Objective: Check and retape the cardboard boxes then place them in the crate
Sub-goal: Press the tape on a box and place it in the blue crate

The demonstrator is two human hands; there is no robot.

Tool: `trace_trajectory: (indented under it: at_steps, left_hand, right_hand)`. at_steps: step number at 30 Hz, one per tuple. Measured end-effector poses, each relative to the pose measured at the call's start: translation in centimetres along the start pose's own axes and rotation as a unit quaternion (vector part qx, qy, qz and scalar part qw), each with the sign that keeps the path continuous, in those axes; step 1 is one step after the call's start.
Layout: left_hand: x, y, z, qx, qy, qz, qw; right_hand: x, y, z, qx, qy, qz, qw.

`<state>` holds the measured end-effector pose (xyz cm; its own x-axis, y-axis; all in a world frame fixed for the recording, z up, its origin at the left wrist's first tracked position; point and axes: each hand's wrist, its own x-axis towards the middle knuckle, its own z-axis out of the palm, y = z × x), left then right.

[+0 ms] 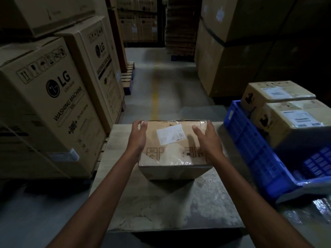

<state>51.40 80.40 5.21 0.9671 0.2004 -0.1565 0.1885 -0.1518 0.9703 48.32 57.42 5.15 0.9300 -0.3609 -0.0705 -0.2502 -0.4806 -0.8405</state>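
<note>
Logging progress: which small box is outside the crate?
The box on the table, between left hand and right hand; the other boxes sit in the crate.

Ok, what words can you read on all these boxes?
"LG": nearest big carton, on the left.
"WASHING MACHINE": same carton.
"LG": carton behind it.
White label on the small box: too blurred to read.
Labels on the two boxes in the blue crate: too blurred.
</note>
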Motion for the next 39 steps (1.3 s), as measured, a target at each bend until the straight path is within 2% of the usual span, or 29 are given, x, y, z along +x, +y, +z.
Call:
trace_trajectory:
  at_steps: [4, 7, 9, 13, 16, 21, 25, 27, 29, 31, 32, 34, 36, 39]
  left_hand:
    - [-0.1, -0.3, -0.9, -0.071, 0.025, 0.025, 0.997]
    - [0.0, -1.5, -1.1, -0.118, 0.039, 0.003, 0.992]
    - [-0.2, -3.3, -0.8, -0.116, 0.042, -0.011, 0.992]
    - [-2.0, -7.7, -0.4, -0.099, 0.032, -0.058, 0.993]
    - [-3.9, -10.4, -0.4, -0.080, 0.035, -0.093, 0.992]
    - [-6.0, -13.8, -0.5, -0.045, 0.012, -0.106, 0.993]
    - [-7.0, -14.9, -0.9, 0.042, -0.025, -0.075, 0.996]
    - [-7.5, -14.7, -1.2, 0.130, -0.038, -0.008, 0.991]
    - [-8.3, -14.7, -0.9, 0.245, -0.032, 0.125, 0.961]
    - [-9.2, -15.3, -0.1, 0.325, -0.037, 0.233, 0.916]
    - [-9.6, -15.7, 0.2, 0.356, -0.053, 0.263, 0.895]
    - [-10.2, -16.9, 0.7, 0.442, -0.102, 0.275, 0.848]
    - [-10.4, -17.7, 1.0, 0.507, -0.128, 0.268, 0.809]
    - [-10.1, -17.8, 0.9, 0.518, -0.129, 0.263, 0.803]
  right_hand:
    - [-0.8, 0.5, 0.0, 0.082, 0.049, -0.001, 0.995]
    - [-0.8, 1.2, 0.5, 0.139, 0.086, 0.044, 0.986]
    - [-1.1, 2.3, 1.3, 0.133, 0.101, 0.081, 0.983]
    - [-3.7, 5.8, 4.0, 0.080, 0.069, 0.110, 0.988]
    - [-5.7, 8.0, 5.3, 0.051, 0.057, 0.131, 0.988]
    - [-8.0, 10.5, 6.3, 0.027, 0.041, 0.157, 0.986]
    - [-8.6, 11.5, 6.6, 0.012, 0.038, 0.143, 0.989]
    - [-8.6, 11.7, 6.5, -0.002, 0.021, 0.143, 0.990]
    - [-9.0, 11.6, 6.4, -0.083, 0.047, 0.068, 0.993]
    - [-9.9, 11.8, 6.9, -0.192, 0.075, -0.090, 0.974]
    - [-10.4, 12.0, 7.4, -0.235, 0.051, -0.153, 0.959]
    - [-11.3, 12.3, 8.6, -0.312, -0.045, -0.202, 0.927]
    - [-11.6, 12.5, 9.0, -0.352, -0.086, -0.200, 0.910]
    - [-11.0, 12.4, 8.4, -0.382, -0.109, -0.191, 0.897]
